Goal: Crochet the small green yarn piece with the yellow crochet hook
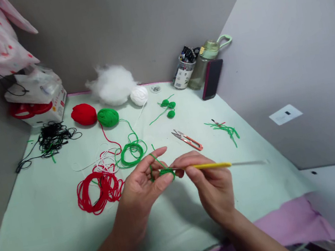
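Between the thumb and fingers of my left hand (145,185) is a small green crochet piece (166,172), partly hidden by the fingertips. A strand of green yarn (157,158) runs over my raised left index finger. My right hand (213,180) grips a crochet hook (212,165) by its yellow handle, like a pen. The hook's thin metal tip reaches the green piece, and its other metal end points right. Just beyond the hands lie orange-handled thread snips (188,139). A loose coil of green yarn (132,153) rests behind my left hand.
Red yarn coils (101,192), a black cord tangle (52,140) and red (84,114), green (108,117) and white (139,95) yarn balls lie left and behind. White stuffing (114,85), a pen cup (183,73), a bottle (204,65) and a phone (213,79) line the back. Green scraps (228,130) lie right.
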### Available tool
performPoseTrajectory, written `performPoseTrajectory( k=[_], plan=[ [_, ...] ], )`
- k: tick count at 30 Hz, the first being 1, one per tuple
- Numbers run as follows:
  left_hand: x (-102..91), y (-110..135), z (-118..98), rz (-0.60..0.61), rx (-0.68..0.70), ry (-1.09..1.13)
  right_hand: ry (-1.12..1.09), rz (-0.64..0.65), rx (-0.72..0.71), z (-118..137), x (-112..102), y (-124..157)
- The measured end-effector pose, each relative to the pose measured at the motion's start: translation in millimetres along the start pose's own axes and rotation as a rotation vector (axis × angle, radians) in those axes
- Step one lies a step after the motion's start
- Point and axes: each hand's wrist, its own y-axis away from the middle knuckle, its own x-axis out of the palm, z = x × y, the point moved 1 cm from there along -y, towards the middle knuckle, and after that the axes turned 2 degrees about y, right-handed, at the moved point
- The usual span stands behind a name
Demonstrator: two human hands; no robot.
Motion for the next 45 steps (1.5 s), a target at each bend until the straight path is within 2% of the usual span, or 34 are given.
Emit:
performPoseTrajectory(
  k=[3,5,7,9,11,14,18,21,23,31,40,45],
  plan=[
    [1.6,-2,-2,0.008,-0.055,0.117,0.325,0.067,-0.269,2,0,7],
    [1.7,-3,-5,0.040,-0.151,0.203,0.362,0.068,-0.330,3,-3,8],
    [1.0,-4,-8,0.046,-0.192,0.242,0.204,-0.015,-0.205,3,-5,5],
    [0.8,-4,-9,0.030,-0.149,0.238,-0.037,-0.087,-0.031,3,-6,-1],
    [1.7,-3,-7,0.022,-0.085,0.173,-0.223,-0.070,0.081,2,-5,-5],
    [2.0,-2,-1,0.034,-0.025,0.030,-0.288,-0.004,0.168,-2,-2,-7],
    [-3.8,0,3,0.088,-0.040,-0.049,-0.374,-0.027,0.319,-8,-4,-6],
    [-7.6,0,-1,0.073,-0.025,-0.068,-0.463,-0.044,0.417,-8,-5,-9],
    [-8.1,-1,-4,0.059,0.006,-0.080,-0.493,-0.049,0.435,-6,-5,-11],
    [-8.1,-2,-6,0.022,0.082,-0.225,-0.423,0.009,0.355,-4,-10,-9],
    [-4.5,1,-15,-0.039,0.168,-0.522,-0.284,0.042,0.217,1,-10,-10],
    [-2.1,2,-20,-0.070,0.241,-0.584,-0.137,0.083,0.120,7,-11,-11]
  ],
)
